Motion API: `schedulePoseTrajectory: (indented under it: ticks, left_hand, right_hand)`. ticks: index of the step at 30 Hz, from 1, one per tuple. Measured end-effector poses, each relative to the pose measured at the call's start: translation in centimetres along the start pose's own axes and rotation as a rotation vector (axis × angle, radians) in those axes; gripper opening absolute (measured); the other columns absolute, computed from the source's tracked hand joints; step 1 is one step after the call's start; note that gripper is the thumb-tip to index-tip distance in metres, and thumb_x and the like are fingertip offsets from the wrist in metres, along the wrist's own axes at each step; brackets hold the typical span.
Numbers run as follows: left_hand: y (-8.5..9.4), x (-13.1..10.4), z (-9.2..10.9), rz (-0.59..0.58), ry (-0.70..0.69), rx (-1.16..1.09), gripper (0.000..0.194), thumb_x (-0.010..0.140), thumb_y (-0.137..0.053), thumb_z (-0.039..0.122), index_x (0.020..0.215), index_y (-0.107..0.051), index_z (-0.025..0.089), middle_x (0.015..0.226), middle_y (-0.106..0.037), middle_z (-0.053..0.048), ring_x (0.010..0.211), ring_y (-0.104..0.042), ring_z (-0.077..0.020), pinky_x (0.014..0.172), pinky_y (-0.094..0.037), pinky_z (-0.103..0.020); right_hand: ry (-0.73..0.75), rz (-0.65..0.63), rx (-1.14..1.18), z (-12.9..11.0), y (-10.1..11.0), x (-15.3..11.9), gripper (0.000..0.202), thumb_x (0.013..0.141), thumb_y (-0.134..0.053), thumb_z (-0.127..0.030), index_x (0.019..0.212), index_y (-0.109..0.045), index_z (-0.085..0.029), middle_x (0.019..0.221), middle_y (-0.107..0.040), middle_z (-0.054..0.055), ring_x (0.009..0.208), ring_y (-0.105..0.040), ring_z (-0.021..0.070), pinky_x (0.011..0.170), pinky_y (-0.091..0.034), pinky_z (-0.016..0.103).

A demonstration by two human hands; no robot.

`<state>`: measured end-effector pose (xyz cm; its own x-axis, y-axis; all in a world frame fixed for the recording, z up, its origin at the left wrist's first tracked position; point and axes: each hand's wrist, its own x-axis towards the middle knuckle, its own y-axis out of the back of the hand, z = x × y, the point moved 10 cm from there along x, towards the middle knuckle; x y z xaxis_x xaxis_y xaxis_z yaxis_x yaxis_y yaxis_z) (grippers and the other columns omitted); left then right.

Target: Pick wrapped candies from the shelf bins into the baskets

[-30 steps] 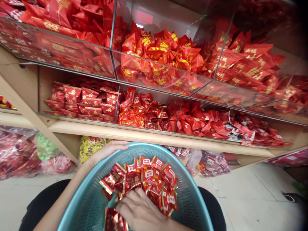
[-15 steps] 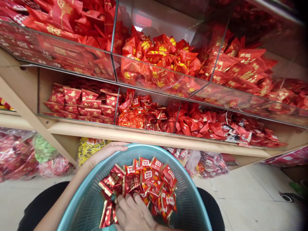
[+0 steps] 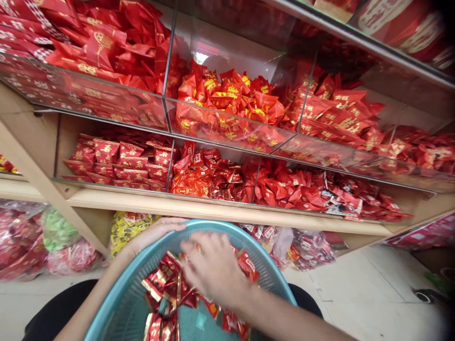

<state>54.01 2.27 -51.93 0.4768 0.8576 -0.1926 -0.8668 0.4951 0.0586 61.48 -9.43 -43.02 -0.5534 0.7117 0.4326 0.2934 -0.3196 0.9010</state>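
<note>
A teal plastic basket (image 3: 121, 289) sits low in the head view between two dark-clothed knees. Red and gold wrapped sweets (image 3: 167, 274) lie inside it, mostly at the left and right. My left hand (image 3: 161, 230) is closed on the basket's far left rim. Over the sweets in the basket's far half is my right hand (image 3: 209, 265), blurred, fingers bent and pointing left. Some orange-red packets show beside and under it; whether its fingers hold any is hidden. Bare basket floor shows below the right wrist.
A shelf with glass dividers holds red packets (image 3: 231, 94) above and more red packets (image 3: 142, 161) below, behind a wooden edge (image 3: 227, 210). Under it lie bagged sweets, yellow (image 3: 130, 229), green (image 3: 59, 229) and red (image 3: 21, 241). Pale floor tiles (image 3: 359, 284) extend at the right.
My right hand has moved up and right from the near side of the sweets to their far side. More basket floor shows. The shelves appear lower in view. My left hand stays on the rim.
</note>
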Motion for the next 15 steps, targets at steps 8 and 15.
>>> schedulePoseTrajectory:
  ticks: [8, 15]
  left_hand:
    - [-0.6, 0.3, -1.8, -0.087, 0.026, -0.056, 0.042, 0.07, -0.064, 0.033, 0.109, -0.063, 0.018, 0.107, -0.066, -0.003, 0.098, -0.059, -0.0232, 0.095, -0.04, -0.034]
    - [-1.1, 0.5, -3.1, -0.164, 0.107, -0.166, 0.041, 0.072, -0.063, 0.034, 0.11, -0.063, 0.02, 0.102, -0.068, -0.004, 0.095, -0.062, -0.0234, 0.093, -0.041, -0.034]
  right_hand:
    - [-0.167, -0.104, 0.169, 13.3, 2.1, 7.9, 0.019, 0.085, -0.046, -0.013, 0.1, -0.058, -0.015, 0.092, -0.063, 0.004, 0.084, -0.055, 0.0143, 0.078, -0.039, 0.027]
    - [-0.2, -0.332, 0.111, 16.7, -1.2, 8.9, 0.033, 0.068, -0.067, -0.018, 0.1, -0.061, -0.014, 0.098, -0.064, 0.007, 0.086, -0.057, 0.0179, 0.074, -0.04, 0.026]
